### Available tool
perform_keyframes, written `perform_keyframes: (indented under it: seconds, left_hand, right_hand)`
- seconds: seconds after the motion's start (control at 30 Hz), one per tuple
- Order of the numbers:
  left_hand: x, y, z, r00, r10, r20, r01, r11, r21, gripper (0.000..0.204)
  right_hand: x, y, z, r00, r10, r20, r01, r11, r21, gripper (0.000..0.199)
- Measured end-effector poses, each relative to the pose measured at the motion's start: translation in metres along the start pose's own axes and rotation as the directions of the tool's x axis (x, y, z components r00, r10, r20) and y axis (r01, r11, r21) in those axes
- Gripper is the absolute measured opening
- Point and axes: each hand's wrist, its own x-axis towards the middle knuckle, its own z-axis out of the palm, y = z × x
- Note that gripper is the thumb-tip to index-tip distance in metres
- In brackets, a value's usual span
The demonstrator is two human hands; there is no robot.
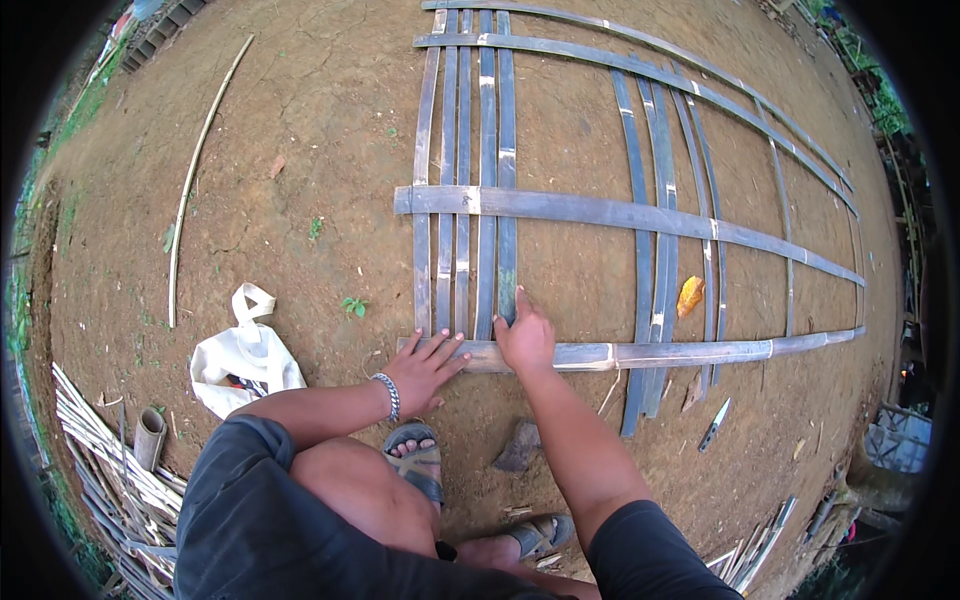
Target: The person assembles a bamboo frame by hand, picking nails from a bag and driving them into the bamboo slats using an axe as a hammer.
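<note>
Both hands, left (425, 368) and right (526, 340), press spread fingers on bamboo slats (480, 250) near white bag (243, 362).

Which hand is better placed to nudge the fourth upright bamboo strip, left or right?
Right, probably. The right hand already has fingertips on the foot of that upright strip, where it meets the near crosswise strip. The left hand lies flat, fingers spread, pressing the crosswise strip's left end.

Left hand (425, 368) splayed flat; right hand (525, 338) pressing down.
</note>
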Motion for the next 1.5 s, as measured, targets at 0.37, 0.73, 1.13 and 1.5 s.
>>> perform_keyframes:
  seconds: [0.37,0.73,1.13,1.5]
  left_hand:
    - [0.004,0.006,-0.002,0.998,0.0,-0.063,-0.001,1.0,-0.016,0.097]
    - [0.046,0.008,-0.027,0.995,0.093,0.025,-0.096,0.988,0.118,0.098]
    - [0.06,0.001,-0.005,0.992,0.101,-0.075,-0.089,0.985,0.148,0.08]
    - [0.045,-0.006,0.004,0.993,-0.007,-0.122,0.021,0.994,0.111,0.08]
  right_hand:
    - [-0.031,0.01,-0.009,0.994,-0.104,-0.019,0.104,0.994,0.018,0.074]
    - [-0.065,0.076,-0.017,0.944,-0.268,-0.19,0.237,0.956,-0.174,0.066]
    - [-0.063,0.09,-0.029,0.962,-0.229,-0.15,0.19,0.953,-0.237,0.065]
    - [-0.059,0.065,-0.012,0.858,-0.485,0.167,0.512,0.789,-0.339,0.072]
